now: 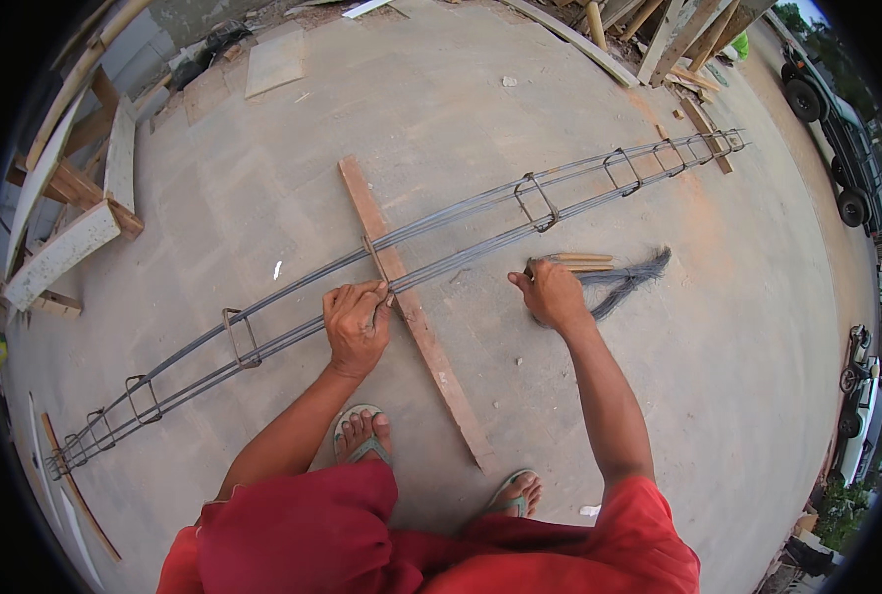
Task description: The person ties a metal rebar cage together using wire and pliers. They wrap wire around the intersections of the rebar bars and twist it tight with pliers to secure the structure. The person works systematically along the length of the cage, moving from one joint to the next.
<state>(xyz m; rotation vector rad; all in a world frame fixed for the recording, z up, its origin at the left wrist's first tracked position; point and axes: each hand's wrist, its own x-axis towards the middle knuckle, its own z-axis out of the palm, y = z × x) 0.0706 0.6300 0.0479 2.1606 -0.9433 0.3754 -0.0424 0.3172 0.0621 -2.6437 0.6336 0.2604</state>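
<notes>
A long rebar cage [480, 247] of thin steel bars with square stirrups lies diagonally across the ground. My left hand [357, 325] is closed at its near bars, beside a wooden plank [416, 322] that runs under the cage. The fingertips pinch the lower corner of a stirrup [373, 255] there. To the right, my right hand [557, 294] is over a bundle of thin tie wire [631, 282], its fingers curled under and mostly hidden. Two tan handle-like sticks [584, 261] lie against that hand; what tool they belong to cannot be made out.
Short wood strips [708, 137] lie under both cage ends. Wooden frames [74, 238] stand at the left, and stacked timber [688, 40] at the upper right. Vehicles [837, 139] are parked at the far right. My sandalled feet [363, 436] are close to the plank.
</notes>
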